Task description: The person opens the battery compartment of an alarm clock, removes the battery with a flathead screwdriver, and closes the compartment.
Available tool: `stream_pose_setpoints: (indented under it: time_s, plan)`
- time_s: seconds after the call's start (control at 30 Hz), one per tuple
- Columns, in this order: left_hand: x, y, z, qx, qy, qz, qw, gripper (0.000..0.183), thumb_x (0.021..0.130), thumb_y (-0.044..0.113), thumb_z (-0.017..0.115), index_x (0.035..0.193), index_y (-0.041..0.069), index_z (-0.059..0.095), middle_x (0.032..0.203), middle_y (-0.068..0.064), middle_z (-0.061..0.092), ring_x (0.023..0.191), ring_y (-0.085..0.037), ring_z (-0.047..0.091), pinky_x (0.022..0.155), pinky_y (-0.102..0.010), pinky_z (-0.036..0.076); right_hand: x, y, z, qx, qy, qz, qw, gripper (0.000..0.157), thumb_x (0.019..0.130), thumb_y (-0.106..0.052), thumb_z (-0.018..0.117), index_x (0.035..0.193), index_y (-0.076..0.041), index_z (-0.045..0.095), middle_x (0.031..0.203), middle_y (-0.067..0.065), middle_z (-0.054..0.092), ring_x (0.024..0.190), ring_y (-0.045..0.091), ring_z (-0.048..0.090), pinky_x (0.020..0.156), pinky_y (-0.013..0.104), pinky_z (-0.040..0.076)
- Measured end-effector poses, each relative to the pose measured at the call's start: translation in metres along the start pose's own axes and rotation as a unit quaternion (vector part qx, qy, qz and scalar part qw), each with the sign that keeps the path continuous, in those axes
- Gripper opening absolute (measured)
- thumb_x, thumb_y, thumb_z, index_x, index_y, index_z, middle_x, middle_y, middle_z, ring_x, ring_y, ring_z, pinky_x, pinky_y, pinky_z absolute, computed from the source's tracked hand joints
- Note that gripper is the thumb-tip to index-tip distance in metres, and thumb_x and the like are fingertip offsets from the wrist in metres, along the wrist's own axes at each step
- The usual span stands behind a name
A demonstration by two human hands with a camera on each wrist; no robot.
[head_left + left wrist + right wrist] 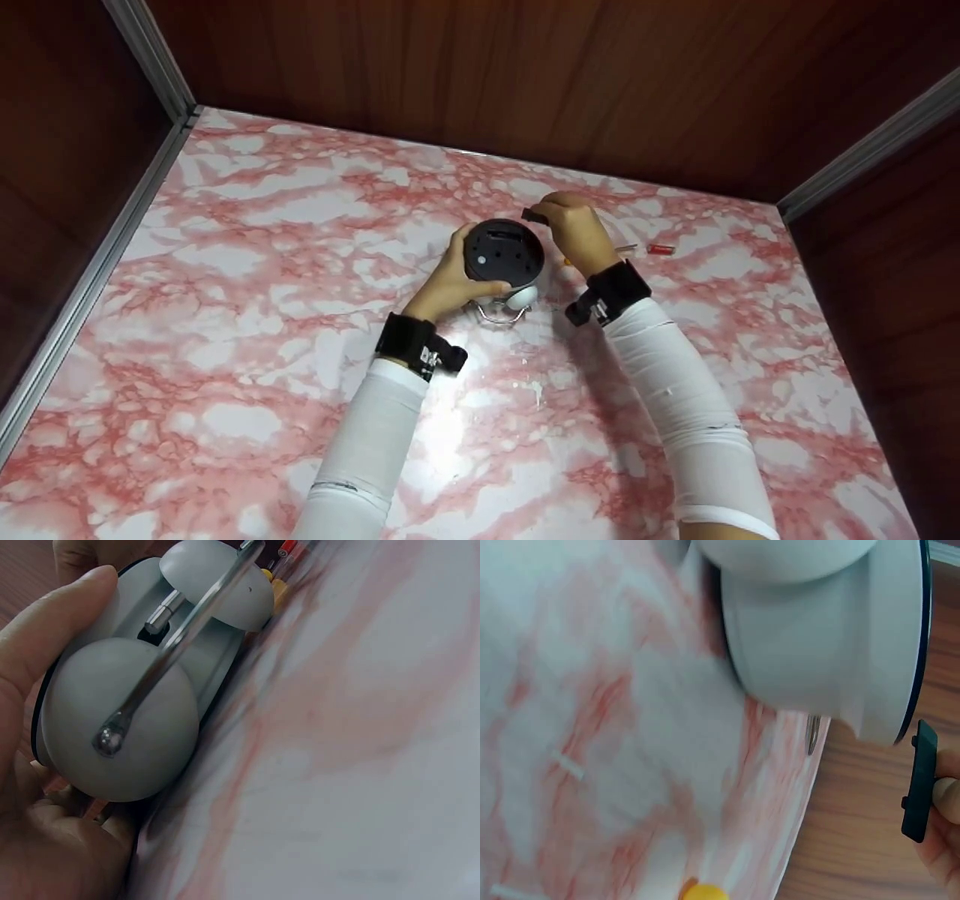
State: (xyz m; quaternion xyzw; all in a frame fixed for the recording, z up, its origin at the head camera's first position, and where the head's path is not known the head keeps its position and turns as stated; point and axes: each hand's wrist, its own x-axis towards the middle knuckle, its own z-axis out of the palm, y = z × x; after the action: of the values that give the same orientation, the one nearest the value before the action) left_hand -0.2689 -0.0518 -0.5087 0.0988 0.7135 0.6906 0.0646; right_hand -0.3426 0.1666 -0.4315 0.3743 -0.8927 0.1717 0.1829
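A white twin-bell alarm clock (pixel 517 271) stands with its round black back facing up towards the head camera, a dark slot near that back's far edge. My left hand (pixel 444 281) grips the clock's body from the left, thumb along the near side. In the left wrist view, its two bells (pixel 120 716), metal handle (pixel 184 637) and small hammer (pixel 165 613) show. Just right of the clock, my right hand (pixel 576 229) pinches a small black battery cover (pixel 920 784), held apart from the clock. The clock's front face is hidden.
A red battery (pixel 661 249) lies on the marbled table (pixel 240 420) to the right. Beside it is a thin metal shaft (pixel 626 247), and a yellow piece (pixel 568 262) shows partly behind the right wrist. Dark wood-look panels (pixel 450 75) close off the back and sides.
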Motion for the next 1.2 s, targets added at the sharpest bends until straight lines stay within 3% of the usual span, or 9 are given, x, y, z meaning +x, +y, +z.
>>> stream_pose_setpoints:
  time_s: [0.37,0.8,1.2]
  plan:
    - [0.001,0.001,0.000,-0.014,-0.001,0.010,0.9999,0.113,0.073,0.015,0.092,0.158,0.012,0.019,0.156,-0.006,0.036,0.138,-0.017,0.038,0.116,-0.033,0.026,0.010,-0.010,0.011,0.014,-0.011,-0.041,0.999,0.020,0.094,0.012,0.059,0.102,0.003,0.075,0.096,0.018,0.070,0.092,0.035,0.065,0.085,0.045,0.054]
    - [0.001,-0.001,-0.001,-0.008,0.002,-0.003,1.0000,0.116,0.073,0.019,0.093,0.159,0.013,0.017,0.158,-0.007,0.034,0.138,-0.017,0.037,0.116,-0.033,0.027,0.012,-0.020,0.019,0.026,-0.050,-0.036,0.998,0.025,0.095,0.013,0.053,0.107,0.005,0.075,0.106,0.022,0.069,0.101,0.037,0.063,0.090,0.044,0.054]
    - [0.001,0.001,0.000,-0.002,-0.005,0.009,0.9999,0.114,0.073,0.017,0.092,0.159,0.011,0.017,0.157,-0.007,0.036,0.138,-0.017,0.038,0.116,-0.031,0.026,0.012,-0.025,0.027,0.038,-0.062,-0.050,0.996,0.024,0.095,0.014,0.054,0.106,0.005,0.074,0.105,0.020,0.070,0.096,0.036,0.062,0.088,0.045,0.053]
